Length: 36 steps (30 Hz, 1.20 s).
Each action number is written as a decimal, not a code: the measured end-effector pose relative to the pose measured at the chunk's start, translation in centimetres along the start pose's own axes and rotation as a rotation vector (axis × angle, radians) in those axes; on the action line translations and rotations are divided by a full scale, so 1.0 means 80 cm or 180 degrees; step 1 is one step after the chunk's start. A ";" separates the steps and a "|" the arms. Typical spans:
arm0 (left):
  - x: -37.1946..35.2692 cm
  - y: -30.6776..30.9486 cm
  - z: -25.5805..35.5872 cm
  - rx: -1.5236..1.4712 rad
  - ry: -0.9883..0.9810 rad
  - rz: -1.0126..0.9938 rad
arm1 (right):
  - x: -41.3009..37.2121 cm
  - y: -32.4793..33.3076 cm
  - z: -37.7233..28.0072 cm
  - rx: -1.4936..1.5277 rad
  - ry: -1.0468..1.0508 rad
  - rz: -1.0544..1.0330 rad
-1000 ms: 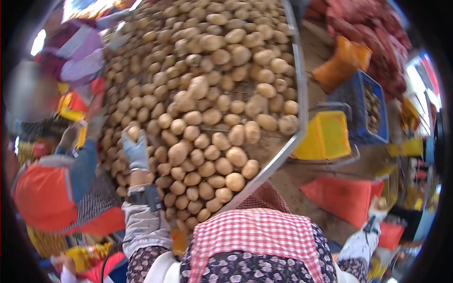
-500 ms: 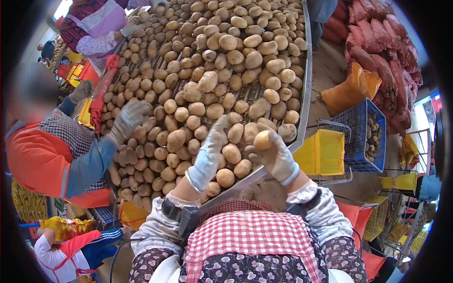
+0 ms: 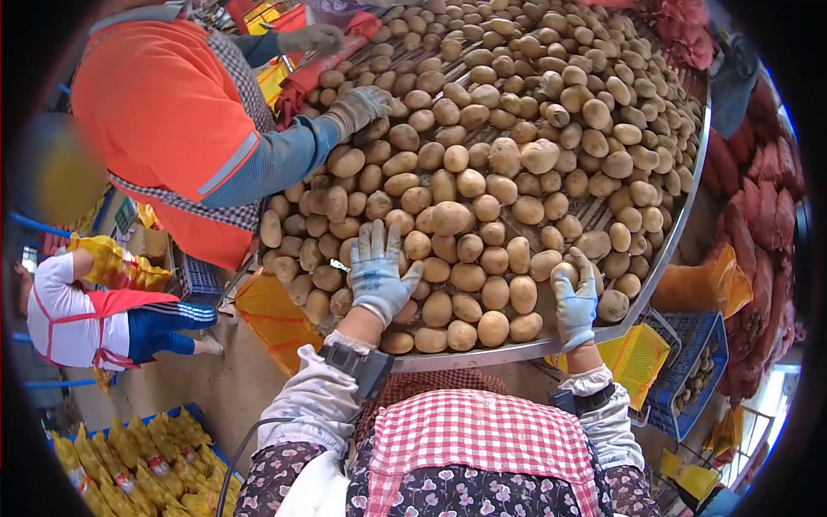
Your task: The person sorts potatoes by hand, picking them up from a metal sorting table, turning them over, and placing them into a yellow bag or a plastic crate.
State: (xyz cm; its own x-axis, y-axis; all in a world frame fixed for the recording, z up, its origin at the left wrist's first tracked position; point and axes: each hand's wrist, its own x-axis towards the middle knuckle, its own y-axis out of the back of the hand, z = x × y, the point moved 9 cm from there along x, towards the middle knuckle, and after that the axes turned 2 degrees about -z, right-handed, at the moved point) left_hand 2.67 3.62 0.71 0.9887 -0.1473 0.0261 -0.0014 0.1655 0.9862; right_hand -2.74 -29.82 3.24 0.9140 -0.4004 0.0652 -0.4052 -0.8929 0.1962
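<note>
on the potato pile [image 3: 538, 156], the left hand [image 3: 377, 274] at seven o'clock lies palm down, fingers spread and empty; the right hand [image 3: 577, 302], five o'clock, half-curls around a single potato [image 3: 564, 273], grip unclear.

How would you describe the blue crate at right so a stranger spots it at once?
Find the table heaped with potatoes. Past its near right corner is the crate. Unlike the orange sack and red sacks nearby, it is blue, with potatoes inside.

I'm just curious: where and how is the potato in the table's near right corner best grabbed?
Probably grip that potato by its rounded sides, from above left: the side facing the right hand looks open, while the metal rim borders its right.
</note>
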 end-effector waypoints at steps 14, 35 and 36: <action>-0.138 0.012 -0.074 -0.0129 0.0304 -0.0135 | -0.104 -0.189 -0.045 -0.3084 0.1980 -0.3101; -0.099 0.077 -0.184 -0.0728 0.0083 0.1386 | -0.154 -0.273 -0.052 -0.3286 0.2464 -0.4020; -0.078 0.078 -0.155 -0.0691 -0.0113 0.1162 | -0.160 -0.287 -0.049 -0.3215 0.2479 -0.4099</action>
State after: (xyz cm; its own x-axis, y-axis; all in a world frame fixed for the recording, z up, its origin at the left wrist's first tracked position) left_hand -1.64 17.62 4.66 0.9234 -0.0738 0.3766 -0.3152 0.4140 0.8540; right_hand -5.06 -3.42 1.73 0.5313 0.8076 -0.2560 0.3823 0.0412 0.9231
